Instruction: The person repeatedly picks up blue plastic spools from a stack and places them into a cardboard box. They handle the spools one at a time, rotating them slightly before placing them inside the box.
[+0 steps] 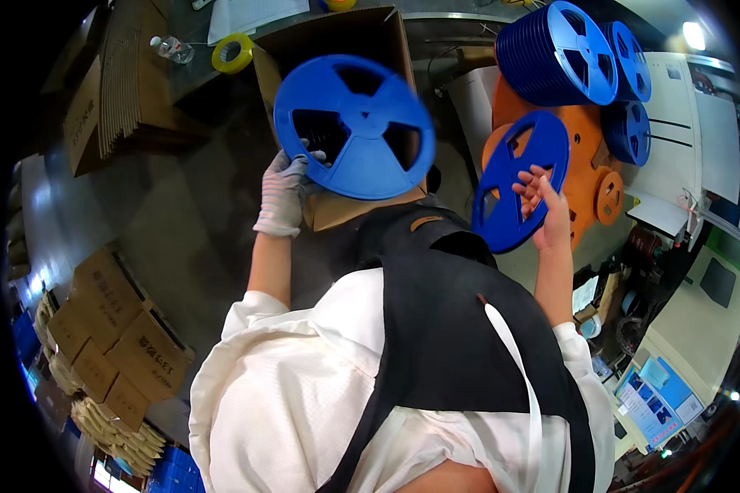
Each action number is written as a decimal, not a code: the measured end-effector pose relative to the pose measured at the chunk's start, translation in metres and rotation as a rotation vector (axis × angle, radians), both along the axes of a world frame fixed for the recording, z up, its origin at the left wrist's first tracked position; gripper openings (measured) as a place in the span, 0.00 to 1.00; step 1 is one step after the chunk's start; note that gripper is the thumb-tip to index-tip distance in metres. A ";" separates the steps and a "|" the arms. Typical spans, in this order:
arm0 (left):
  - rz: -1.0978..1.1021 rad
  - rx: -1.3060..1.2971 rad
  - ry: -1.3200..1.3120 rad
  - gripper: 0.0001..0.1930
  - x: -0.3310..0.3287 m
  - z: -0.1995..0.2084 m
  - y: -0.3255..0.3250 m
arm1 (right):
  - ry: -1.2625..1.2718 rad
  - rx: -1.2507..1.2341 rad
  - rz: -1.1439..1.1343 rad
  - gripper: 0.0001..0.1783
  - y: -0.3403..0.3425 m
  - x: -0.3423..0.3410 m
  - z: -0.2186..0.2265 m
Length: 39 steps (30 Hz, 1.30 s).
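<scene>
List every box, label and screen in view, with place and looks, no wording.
Open cardboard box: top centre, brown, behind the blue reel.
Flattened cartons: upper left, brown stack.
Printed cartons: lower left, brown, dark print.
Screen: lower right, blue and white.

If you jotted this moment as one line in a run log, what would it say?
left hand: gloved, holds blue reel over open cardboard box | right hand: bare, holds second blue reel | stacked blue reels behind

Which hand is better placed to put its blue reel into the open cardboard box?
Probably the left hand: its blue reel is already over the open cardboard box. The right hand holds the other reel farther away, beside the orange reels.
</scene>
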State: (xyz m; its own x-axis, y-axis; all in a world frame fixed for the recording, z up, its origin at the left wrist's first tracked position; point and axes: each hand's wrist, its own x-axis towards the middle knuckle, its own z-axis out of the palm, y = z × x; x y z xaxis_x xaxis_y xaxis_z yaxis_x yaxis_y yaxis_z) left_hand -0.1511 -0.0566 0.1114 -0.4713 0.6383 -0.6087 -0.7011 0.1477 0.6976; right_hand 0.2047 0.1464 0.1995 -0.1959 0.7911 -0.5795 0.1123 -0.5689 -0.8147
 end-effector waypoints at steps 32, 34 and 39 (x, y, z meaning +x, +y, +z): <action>-0.520 -0.474 0.981 0.36 0.034 -0.127 0.103 | 0.565 0.151 -0.221 0.19 0.005 0.042 0.002; -0.281 -0.225 1.316 0.31 0.038 -0.133 0.098 | 0.752 0.074 -0.176 0.19 0.009 0.037 0.003; -0.275 -0.033 1.579 0.31 0.037 0.043 0.133 | 1.029 -0.073 -0.016 0.16 -0.004 0.009 0.008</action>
State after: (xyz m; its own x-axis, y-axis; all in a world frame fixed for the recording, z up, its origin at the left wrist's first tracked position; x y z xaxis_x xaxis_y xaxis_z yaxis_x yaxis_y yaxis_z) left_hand -0.1139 0.0759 0.1541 -0.4905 0.8027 0.3392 0.7340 0.1708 0.6573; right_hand 0.2136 0.1420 0.2076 -0.6137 0.7678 -0.1839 -0.6279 -0.6159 -0.4758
